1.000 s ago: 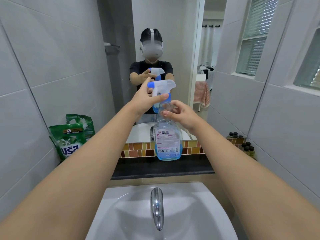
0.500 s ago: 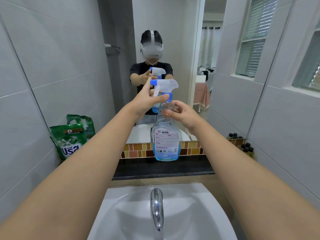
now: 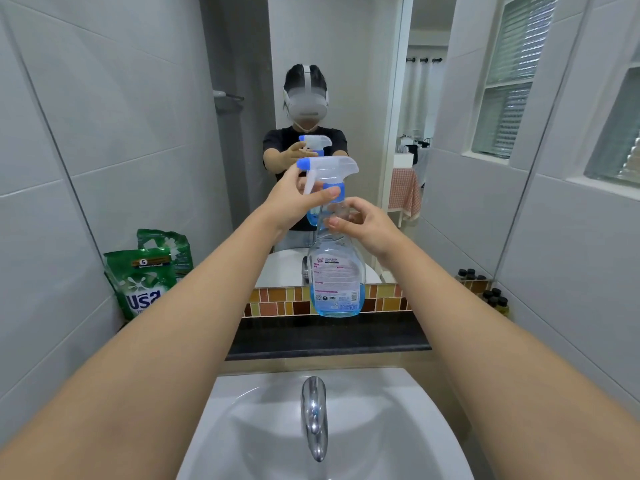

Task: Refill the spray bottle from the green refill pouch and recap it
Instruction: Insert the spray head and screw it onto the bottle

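Two bare hands meet at the top of the spray bottle (image 3: 336,271), which stands upright on the dark ledge (image 3: 329,336) behind the sink (image 3: 346,427). The left hand (image 3: 294,202) has its fingers closed around the white trigger head (image 3: 329,168), thumb across the front by the blue collar; the other fingertips are hidden behind the head. The right hand (image 3: 367,223) wraps the bottle's clear neck, fingers curled on it, and covers the joint, so whether the head is seated or lifted off cannot be told. Blue liquid fills only the bottom of the bottle. Left of the bottle, against the wall tiles, the green refill pouch (image 3: 140,282) leans upright, its lower edge cut off by the left forearm. Right of the bottle, small dark-capped bottles (image 3: 491,296) sit in the corner, too small to read.
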